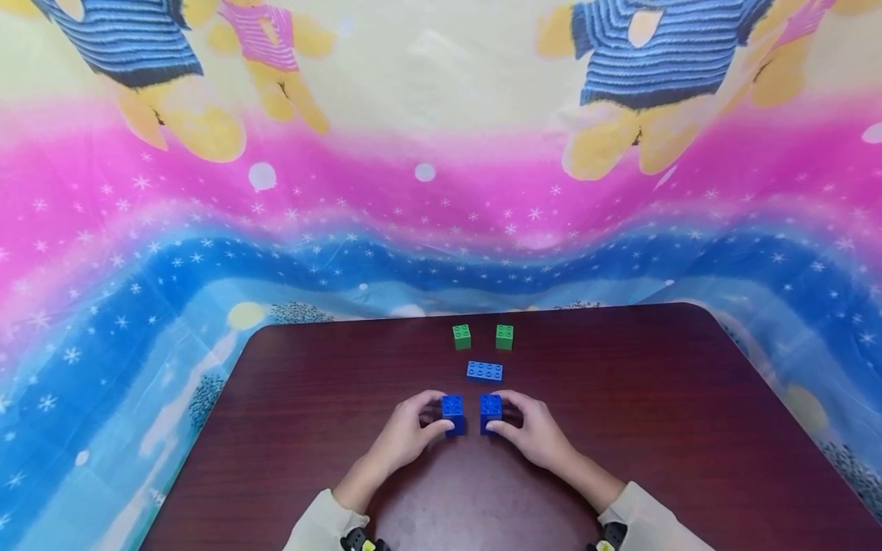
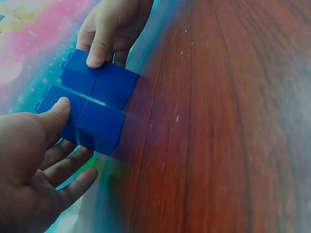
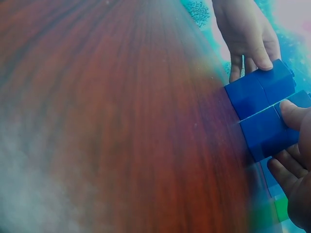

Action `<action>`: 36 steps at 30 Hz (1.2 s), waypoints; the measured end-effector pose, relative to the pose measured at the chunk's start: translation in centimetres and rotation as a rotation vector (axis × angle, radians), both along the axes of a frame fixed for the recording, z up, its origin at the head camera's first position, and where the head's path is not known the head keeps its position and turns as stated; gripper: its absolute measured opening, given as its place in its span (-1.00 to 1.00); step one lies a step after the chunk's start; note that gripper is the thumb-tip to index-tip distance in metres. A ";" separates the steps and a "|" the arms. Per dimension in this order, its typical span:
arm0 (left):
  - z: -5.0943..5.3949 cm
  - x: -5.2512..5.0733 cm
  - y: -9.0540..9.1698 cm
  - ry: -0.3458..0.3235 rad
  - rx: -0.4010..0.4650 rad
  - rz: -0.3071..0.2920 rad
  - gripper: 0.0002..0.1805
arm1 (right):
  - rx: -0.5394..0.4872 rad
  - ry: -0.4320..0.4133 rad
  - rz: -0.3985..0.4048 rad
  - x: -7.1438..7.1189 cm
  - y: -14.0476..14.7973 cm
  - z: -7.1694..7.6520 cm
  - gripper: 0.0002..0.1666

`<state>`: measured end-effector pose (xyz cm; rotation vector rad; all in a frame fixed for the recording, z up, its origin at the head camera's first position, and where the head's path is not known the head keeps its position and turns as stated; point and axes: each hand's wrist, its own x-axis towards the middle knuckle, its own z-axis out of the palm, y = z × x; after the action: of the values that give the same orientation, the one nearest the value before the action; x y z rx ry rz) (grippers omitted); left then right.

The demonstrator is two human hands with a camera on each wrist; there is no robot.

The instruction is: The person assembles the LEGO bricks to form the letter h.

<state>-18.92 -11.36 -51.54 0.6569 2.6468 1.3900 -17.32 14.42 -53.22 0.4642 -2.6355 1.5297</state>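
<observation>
- Wrist straps [image 1: 354, 539] in black, at both cuffs, show small yellow patches; any marking on them is too small to read.
- Backdrop cloth [image 1: 427, 214] carries print: white snowflakes over pink and blue bands, with yellow figures in striped tops above.
- Tabletop [image 1: 310, 390] is dark red-brown with streaked wood grain and a soft sheen. Its rounded far corners meet the cloth, and its surface runs well past both hands to the side edges.
- Left blue stack [image 1: 455, 418] and right blue stack [image 1: 490, 414] stand upright side by side near the middle, a narrow gap between them in the head view. Each is two smooth-sided, studded bricks high, a seam showing at mid-height.
- Left hand [image 1: 403, 436] clamps the left blue stack between thumb and fingers; in the left wrist view its lower fingers spread apart below.
- Right hand [image 1: 540, 438] clamps the right blue stack likewise, thumb on the near side.
- Lighter blue brick [image 1: 485, 371], oblong, with two rows of four studs, lies just beyond the stacks.
- Left green brick [image 1: 462, 337] and right green brick [image 1: 504, 337], squarish and four-studded, sit apart near the far edge.
- Pale sleeves [image 1: 320, 524] cover both forearms.
</observation>
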 end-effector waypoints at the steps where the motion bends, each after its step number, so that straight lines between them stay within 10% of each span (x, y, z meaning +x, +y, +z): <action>1: 0.0 0.0 0.1 -0.002 0.002 -0.001 -0.59 | 0.003 0.000 0.000 0.0 0.0 0.0 -0.46; 36: -0.5 0.1 1.0 -0.008 0.043 -0.005 -0.64 | 0.229 0.007 0.069 0.4 1.3 1.9 -0.21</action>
<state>-18.85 -10.31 -52.01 0.6605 2.6136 1.4495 -16.92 15.75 -51.37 0.5783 -2.8309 1.2434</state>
